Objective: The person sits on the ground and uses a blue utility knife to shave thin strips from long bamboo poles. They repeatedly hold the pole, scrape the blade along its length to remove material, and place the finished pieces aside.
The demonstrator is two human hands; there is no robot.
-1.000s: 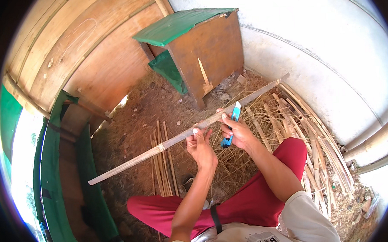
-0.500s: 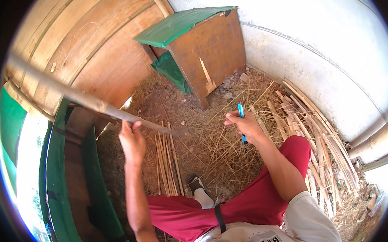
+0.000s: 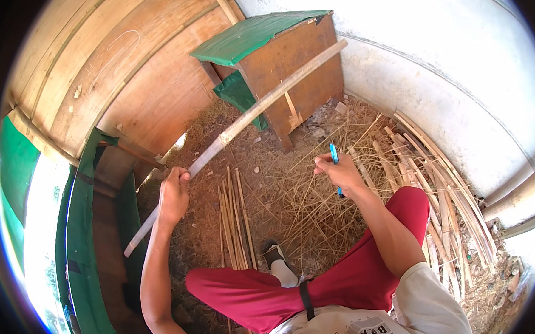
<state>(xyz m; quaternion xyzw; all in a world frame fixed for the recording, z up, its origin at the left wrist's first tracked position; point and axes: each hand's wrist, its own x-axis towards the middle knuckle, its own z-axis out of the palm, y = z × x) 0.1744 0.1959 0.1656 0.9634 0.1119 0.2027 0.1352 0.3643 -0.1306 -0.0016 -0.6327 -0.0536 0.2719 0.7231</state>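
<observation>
My left hand [image 3: 174, 197] is closed round a long pale bamboo strip [image 3: 264, 101], nearer its lower end. The strip slants from beside the dark green-edged frame on the left up to the right, passing in front of a brown wooden box. A joint shows along its length. My right hand [image 3: 339, 171], held over the straw, is closed on a slim blue tool [image 3: 334, 153] with a dark part near its lower end. The tool stands nearly upright across the fingers, apart from the strip. Its exact kind is too small to tell.
A wooden box [image 3: 302, 64] with a green top stands against the walls. Several split bamboo strips [image 3: 447, 189] lie at the right; a narrow bundle [image 3: 233, 219] lies by my left leg. Straw [image 3: 311, 207] covers the ground. A green-edged frame [image 3: 83, 246] stands left.
The bamboo strip has swung round: its long end pointed up left and now points up right across the box. My left hand has turned with it. My right hand has barely moved.
</observation>
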